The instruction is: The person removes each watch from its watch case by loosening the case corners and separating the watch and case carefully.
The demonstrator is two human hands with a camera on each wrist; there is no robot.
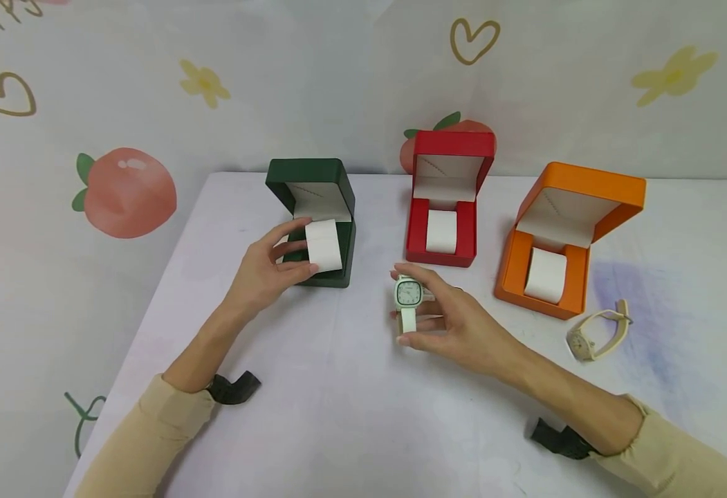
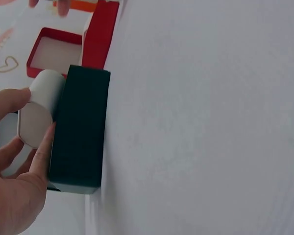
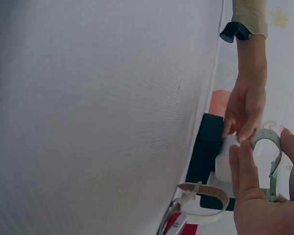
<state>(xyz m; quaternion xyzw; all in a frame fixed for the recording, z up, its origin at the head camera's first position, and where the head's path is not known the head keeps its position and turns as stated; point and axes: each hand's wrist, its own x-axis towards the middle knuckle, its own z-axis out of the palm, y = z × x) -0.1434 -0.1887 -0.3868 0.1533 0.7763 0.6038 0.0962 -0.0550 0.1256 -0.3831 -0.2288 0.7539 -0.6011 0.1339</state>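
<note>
My left hand (image 1: 270,263) pinches a white watch cushion (image 1: 324,245) between its fingers and thumb, over the open dark green watch box (image 1: 338,277). From the left wrist view, the cushion (image 2: 46,93) shows as a white roll with a flat oval end, beside the green box (image 2: 81,132). My right hand (image 1: 456,315) grips a pale green wristwatch (image 1: 409,292), its square dial facing up. In the right wrist view this watch's strap (image 3: 265,134) forms a loop between thumb and fingers.
An open red watch box (image 1: 441,259) stands right of the green one, with an open orange box (image 1: 540,306) farther right. Each holds a white cushion. A cream-strapped wristwatch (image 1: 600,332) lies on the white table (image 1: 351,415) beside the orange box. A patterned backdrop (image 1: 313,83) rises behind.
</note>
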